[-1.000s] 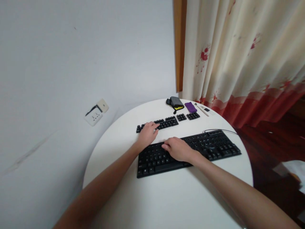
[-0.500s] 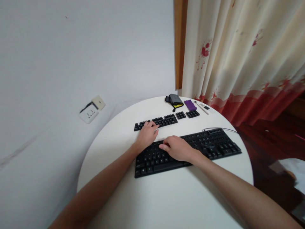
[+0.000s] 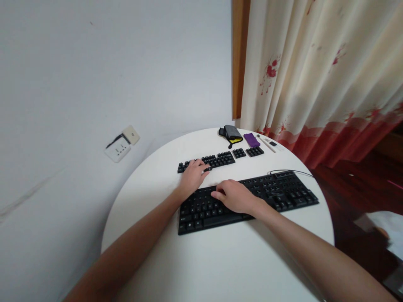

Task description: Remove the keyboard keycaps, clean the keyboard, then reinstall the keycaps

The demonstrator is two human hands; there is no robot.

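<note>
A black keyboard (image 3: pixel 220 219) lies across the table, its lower rows fitted with keycaps and parts of the upper rows bare. Beyond it, loose black keycaps (image 3: pixel 225 158) stand in grouped rows. My left hand (image 3: pixel 192 177) is at the left part of these rows, thumb and fingertips closed around a small black keycap (image 3: pixel 208 169). Over the middle of the keyboard rests my right hand (image 3: pixel 235 196), fingers curled down and thumb pointing left. Whatever its fingertips touch or hold is hidden beneath the hand.
Toward the back of the round white table (image 3: pixel 201 268) lie a folded grey and yellow cloth (image 3: pixel 232 133), a purple cloth (image 3: pixel 252 140) and a slim brush (image 3: pixel 267 144). The keyboard's cable (image 3: pixel 296 170) runs off the right edge. A wall borders the left, a curtain the back right.
My left hand has shifted slightly, and a black keycap now shows at its thumb and fingertips. My right hand stays in almost the same place.
</note>
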